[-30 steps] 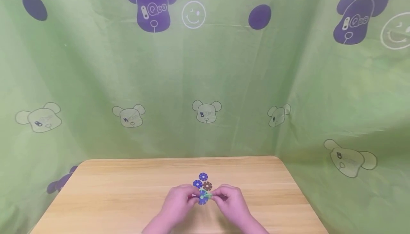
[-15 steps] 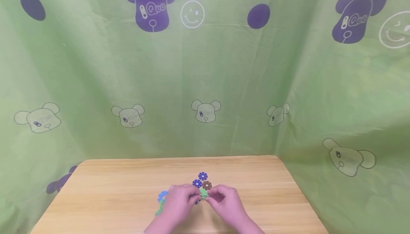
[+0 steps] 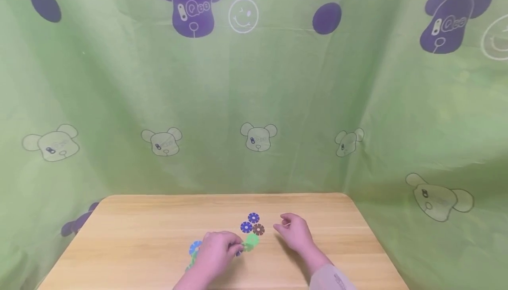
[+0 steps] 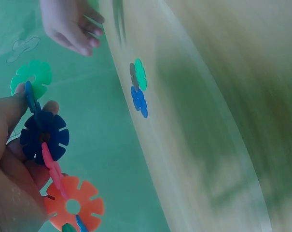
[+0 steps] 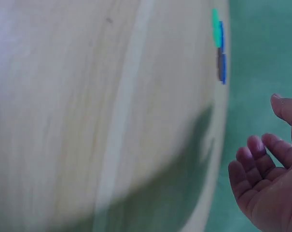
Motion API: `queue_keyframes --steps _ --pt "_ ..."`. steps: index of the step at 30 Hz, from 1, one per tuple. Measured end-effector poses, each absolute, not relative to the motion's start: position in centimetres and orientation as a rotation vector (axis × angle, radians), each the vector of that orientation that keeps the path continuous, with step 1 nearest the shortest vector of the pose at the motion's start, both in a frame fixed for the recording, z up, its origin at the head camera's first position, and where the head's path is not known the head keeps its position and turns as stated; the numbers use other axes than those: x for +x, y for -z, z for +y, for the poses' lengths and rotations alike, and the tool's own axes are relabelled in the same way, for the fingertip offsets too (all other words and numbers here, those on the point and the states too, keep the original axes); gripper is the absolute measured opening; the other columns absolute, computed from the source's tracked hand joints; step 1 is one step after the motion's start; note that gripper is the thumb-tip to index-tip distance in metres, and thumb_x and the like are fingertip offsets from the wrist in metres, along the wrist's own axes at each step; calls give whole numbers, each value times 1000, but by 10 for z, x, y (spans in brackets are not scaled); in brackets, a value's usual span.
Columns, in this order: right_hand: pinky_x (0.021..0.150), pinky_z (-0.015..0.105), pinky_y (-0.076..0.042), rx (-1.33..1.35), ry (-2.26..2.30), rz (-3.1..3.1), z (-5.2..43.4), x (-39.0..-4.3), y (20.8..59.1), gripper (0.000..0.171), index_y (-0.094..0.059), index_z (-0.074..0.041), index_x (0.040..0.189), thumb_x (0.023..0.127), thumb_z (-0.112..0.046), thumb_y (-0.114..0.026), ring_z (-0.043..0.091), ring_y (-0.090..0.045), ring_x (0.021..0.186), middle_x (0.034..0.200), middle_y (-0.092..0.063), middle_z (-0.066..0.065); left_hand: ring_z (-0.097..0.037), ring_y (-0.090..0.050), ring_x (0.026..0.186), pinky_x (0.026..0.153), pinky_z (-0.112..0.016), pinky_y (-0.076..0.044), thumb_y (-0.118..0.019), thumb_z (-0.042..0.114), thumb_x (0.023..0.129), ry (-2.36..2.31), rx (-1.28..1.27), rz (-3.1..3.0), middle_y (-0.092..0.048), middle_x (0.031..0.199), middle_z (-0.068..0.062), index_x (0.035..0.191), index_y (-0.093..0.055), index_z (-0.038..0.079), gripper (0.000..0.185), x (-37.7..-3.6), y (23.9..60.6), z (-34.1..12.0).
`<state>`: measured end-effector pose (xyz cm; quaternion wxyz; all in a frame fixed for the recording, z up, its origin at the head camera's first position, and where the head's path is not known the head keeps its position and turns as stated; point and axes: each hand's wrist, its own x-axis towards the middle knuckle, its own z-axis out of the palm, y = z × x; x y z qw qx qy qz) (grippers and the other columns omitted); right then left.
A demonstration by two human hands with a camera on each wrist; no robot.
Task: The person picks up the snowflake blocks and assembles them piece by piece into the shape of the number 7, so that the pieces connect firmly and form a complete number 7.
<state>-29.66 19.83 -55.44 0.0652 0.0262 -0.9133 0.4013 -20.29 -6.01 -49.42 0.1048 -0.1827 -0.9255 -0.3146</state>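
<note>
Head view first: left hand low at the table's 6 o'clock edge, grip pinching a disc chain of slotted plastic flowers. Left wrist view, close up: same left hand, thumb and fingers clamped on the chain's middle, green disc at the far end, dark blue disc under the fingertips, orange disc nearest the wrist, all clear of the wood. Over at 3 o'clock of that chain, right hand hovering just above the table, grip loose and half-curled, holding nothing; confirmed from the right wrist view, bare fingers and no piece between them. Three loose discs, two blue and one brown, lying flat and touching in a little cluster at 12 o'clock of the green disc, just left of the right hand. Green cloth with bear prints hanging all round behind.

Looks like a pause between pieces in a slot-together build: chain held ready, free hand beside the supply. Next move, by this reading, calls for nipping one loose disc by its rim, turning it on edge and lining its notch with a notch on the green disc, with the left grip kept firm against twisting.
</note>
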Motion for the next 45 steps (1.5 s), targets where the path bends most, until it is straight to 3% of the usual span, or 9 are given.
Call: queue_keyframes --steps 8,13,15,18,25,32,37,40,45 --pt "97 53 -44 97 -1083 -2868 175 -319 565 63 -52 4 129 84 -35 -72 39 -56 113 122 -60 22 9 -55 69 93 -52 -42 -66 32 87 951 -543 -2707 -62 74 26 83 -70 27 8 -206 491 -62" --pt "100 57 -39 104 -988 -2931 158 -326 579 63 -54 2 129 84 -39 -70 43 -50 117 125 -58 22 7 -56 68 80 -34 -53 -68 32 86 1079 -529 -2705 -64 75 23 82 -71 25 8 -199 506 -63" --pt "98 58 -40 102 -939 -2959 153 -324 586 62 -57 1 126 83 -40 -71 43 -50 115 123 -58 22 7 -56 66 69 -25 -54 -69 31 85 1133 -520 -2706 -65 76 22 83 -72 24 8 -194 512 -61" --pt "93 58 -42 105 -866 -2984 145 -323 591 60 -59 0 123 81 -41 -72 40 -52 108 118 -58 21 7 -57 65 67 -24 -54 -71 29 83 1178 -498 -2710 -66 76 21 85 -72 24 6 -190 516 -60" --pt "85 53 -46 108 -718 -2987 136 -323 594 56 -63 -6 121 80 -42 -73 30 -50 95 105 -55 14 7 -56 64 65 -21 -52 -72 31 82 1180 -504 -2709 -65 74 23 84 -72 25 7 -194 519 -60" --pt "86 52 -44 132 -753 -2974 131 -327 594 42 -69 -13 112 76 -35 -77 26 -48 94 100 -55 6 7 -55 63 61 -19 -50 -72 34 81 1165 -523 -2694 -64 73 24 80 -71 26 8 -199 519 -61" --pt "84 52 -46 110 -865 -2954 132 -331 587 36 -68 -7 100 71 -23 -81 27 -51 90 94 -55 6 8 -55 63 65 -22 -51 -71 35 82 1132 -516 -2675 -63 73 25 81 -72 26 9 -202 516 -62" --pt "75 47 -50 82 -1074 -2909 135 -332 585 28 -63 -4 91 71 -13 -80 24 -56 77 84 -56 6 8 -55 64 70 -27 -51 -70 37 82 1113 -494 -2677 -63 73 26 83 -72 26 11 -204 514 -63" --pt "55 29 -54 142 -1488 -2771 145 -330 583 11 -58 -2 87 82 -2 -67 19 -61 60 75 -59 7 5 -55 66 66 -24 -52 -68 34 85 1147 -450 -2705 -63 75 23 85 -71 24 11 -207 505 -67"
